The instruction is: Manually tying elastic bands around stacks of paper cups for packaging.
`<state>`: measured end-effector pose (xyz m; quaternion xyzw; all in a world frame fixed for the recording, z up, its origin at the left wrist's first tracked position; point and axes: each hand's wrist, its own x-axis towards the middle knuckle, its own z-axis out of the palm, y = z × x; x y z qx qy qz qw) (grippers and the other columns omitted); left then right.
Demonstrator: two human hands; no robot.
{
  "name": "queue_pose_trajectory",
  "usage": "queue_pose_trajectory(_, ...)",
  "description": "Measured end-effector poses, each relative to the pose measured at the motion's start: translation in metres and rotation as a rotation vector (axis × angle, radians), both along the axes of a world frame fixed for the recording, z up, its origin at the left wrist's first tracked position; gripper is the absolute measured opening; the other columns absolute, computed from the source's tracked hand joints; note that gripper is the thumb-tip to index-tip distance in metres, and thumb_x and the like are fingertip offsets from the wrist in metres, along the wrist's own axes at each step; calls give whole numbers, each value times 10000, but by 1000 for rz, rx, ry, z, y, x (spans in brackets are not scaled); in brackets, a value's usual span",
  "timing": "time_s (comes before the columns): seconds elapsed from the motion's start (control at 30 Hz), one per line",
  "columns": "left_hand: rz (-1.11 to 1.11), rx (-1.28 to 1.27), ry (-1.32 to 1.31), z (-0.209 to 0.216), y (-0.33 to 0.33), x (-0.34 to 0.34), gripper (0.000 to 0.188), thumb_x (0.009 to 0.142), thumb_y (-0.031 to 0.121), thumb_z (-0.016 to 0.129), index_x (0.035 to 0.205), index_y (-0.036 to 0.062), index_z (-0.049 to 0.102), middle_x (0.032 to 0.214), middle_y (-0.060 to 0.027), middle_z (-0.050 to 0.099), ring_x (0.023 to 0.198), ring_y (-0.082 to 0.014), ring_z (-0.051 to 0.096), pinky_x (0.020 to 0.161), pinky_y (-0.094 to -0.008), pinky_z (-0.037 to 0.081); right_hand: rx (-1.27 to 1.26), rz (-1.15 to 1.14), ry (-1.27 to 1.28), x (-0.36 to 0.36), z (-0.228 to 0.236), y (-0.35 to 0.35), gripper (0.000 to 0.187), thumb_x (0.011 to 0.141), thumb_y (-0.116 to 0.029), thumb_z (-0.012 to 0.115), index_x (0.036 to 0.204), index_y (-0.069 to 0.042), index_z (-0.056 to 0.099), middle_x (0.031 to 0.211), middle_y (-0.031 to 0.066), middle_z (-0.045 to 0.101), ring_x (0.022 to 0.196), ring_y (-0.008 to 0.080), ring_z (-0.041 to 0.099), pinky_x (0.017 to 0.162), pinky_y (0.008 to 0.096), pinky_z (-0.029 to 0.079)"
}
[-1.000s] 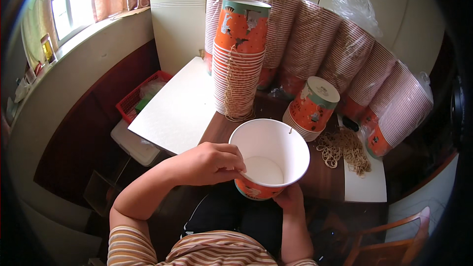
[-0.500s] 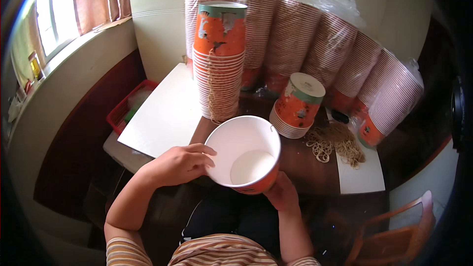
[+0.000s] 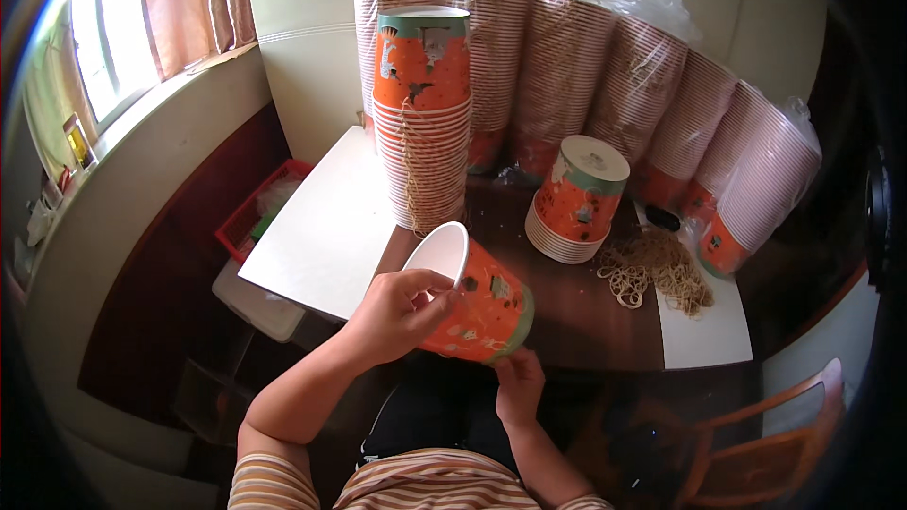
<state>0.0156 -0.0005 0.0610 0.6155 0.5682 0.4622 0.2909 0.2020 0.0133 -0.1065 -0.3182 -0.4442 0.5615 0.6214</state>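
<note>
Above my lap I hold an orange paper bucket [image 3: 491, 307] with a green base band and a white inside. It is tilted, its mouth toward the upper left and its base toward the lower right. My left hand [image 3: 392, 316] is closed on the rim, thumb and fingers pinching the edge. Down at the green base, my right hand [image 3: 520, 387] grips the bottom edge with closed fingers. Just beyond stands a tall upside-down stack of matching buckets [image 3: 422, 165], with a chain of rubber bands [image 3: 408, 156] down its side. A shorter upside-down stack [image 3: 578, 198] is farther right.
Loose rubber bands [image 3: 661, 269] lie in a pile on the table's right. Several tall plastic-wrapped bucket stacks [image 3: 562, 76] line the back. A white board [image 3: 316, 236] covers the left side, near a red basket [image 3: 248, 222]. A wooden chair [image 3: 765, 444] stands lower right.
The bucket has turned from mouth facing up to lying tilted, showing its printed side. My left hand has moved right along with its rim; my right hand has shifted slightly left and down at the base.
</note>
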Motion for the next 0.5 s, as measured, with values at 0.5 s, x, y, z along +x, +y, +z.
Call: queue_pose_trajectory(0.5,154,169,166,6,-3,11,143,817,130,675,871,-2,674,692,-90,607,579,-160,568,530,-289,447,-123,107,117,4,31,24,200,852,4,616,1027,-29,525,943,46,604,850,94,570,748,245,490)
